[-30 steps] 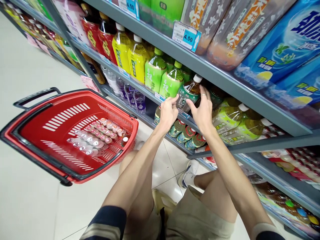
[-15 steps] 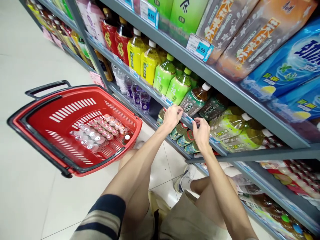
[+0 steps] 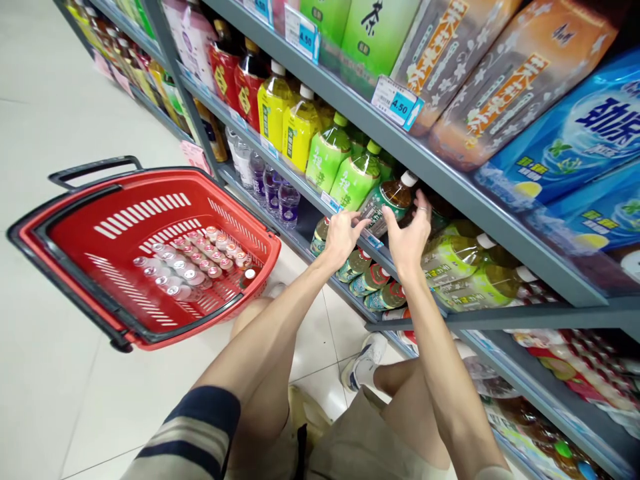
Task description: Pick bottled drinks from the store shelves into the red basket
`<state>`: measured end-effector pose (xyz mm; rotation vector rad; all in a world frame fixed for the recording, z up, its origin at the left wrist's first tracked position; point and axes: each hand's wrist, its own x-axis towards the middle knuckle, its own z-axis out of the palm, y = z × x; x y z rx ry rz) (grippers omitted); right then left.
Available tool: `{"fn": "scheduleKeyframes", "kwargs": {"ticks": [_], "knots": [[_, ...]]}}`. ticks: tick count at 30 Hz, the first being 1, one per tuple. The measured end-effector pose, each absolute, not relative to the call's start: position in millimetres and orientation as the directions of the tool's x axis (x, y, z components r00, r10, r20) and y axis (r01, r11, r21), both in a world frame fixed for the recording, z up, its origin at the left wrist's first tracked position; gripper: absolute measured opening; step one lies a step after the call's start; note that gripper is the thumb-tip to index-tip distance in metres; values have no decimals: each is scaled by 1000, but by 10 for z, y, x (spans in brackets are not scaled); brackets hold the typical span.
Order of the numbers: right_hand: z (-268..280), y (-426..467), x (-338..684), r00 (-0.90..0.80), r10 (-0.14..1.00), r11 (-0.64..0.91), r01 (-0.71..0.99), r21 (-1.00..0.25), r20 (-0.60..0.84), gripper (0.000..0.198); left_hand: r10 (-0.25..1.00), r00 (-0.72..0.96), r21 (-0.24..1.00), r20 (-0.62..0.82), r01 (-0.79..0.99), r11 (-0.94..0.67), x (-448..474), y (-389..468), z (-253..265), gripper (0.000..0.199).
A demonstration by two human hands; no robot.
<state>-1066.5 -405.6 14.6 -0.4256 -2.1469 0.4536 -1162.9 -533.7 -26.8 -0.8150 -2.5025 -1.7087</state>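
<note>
On the shelf lies a tea bottle (image 3: 390,200) with a dark green label, brown liquid and a white cap. My right hand (image 3: 411,233) is open at its right side, with the thumb near the label and the fingers spread towards the neck. At the bottle's lower left, my left hand (image 3: 341,237) is at the shelf edge (image 3: 313,195), its fingers bent, thumb and forefinger a little apart. Whether those fingertips touch the bottle is unclear. Just left are light green bottles (image 3: 356,177); yellow-green bottles (image 3: 455,253) lie to the right.
A red shopping basket (image 3: 135,190) with a black handle stands on the floor at the left, holding several small bottles (image 3: 200,257) and one white-capped bottle. Above my hands runs a grey shelf beam (image 3: 345,100) with price tags. Smaller bottles (image 3: 370,280) stand below.
My right hand has moved up from the shelf edge to the dark green bottle, its fingers spreading. The left hand stays by the shelf edge, fingers slightly shifted.
</note>
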Motion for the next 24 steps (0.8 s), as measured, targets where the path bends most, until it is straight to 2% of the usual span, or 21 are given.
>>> {"fn": "scheduleKeyframes", "kwargs": {"ticks": [10,12,15,18,20,21,22,24], "knots": [[202,-3882,-10829,-656,514,840,257,-477,553,76,376,-905,919,199,305,248,-11627,-5200,-268,30],[281,-3880,-10836,-670,529,831,283,-479,521,76,409,-900,926,151,273,260,-11593,-5234,-190,29],[435,-4006,-10753,-706,501,849,291,-441,500,80,523,-852,956,27,175,235,-11594,-5486,-58,20],[426,-4296,-10406,-706,438,884,226,-409,556,88,560,-829,978,-18,100,180,-11767,-6138,-50,32],[229,-4537,-10023,-695,390,895,134,-425,603,75,466,-885,951,3,147,272,-11960,-6775,-158,39],[71,-4659,-9814,-700,363,894,76,-441,615,66,385,-923,903,14,178,392,-12061,-7108,-245,42],[-116,-4775,-9612,-734,337,886,36,-462,589,57,339,-941,830,6,193,523,-12153,-7422,-351,43],[-523,-4978,-9276,-818,308,858,19,-513,485,44,308,-951,776,-26,175,606,-12281,-7906,-605,44]]}}
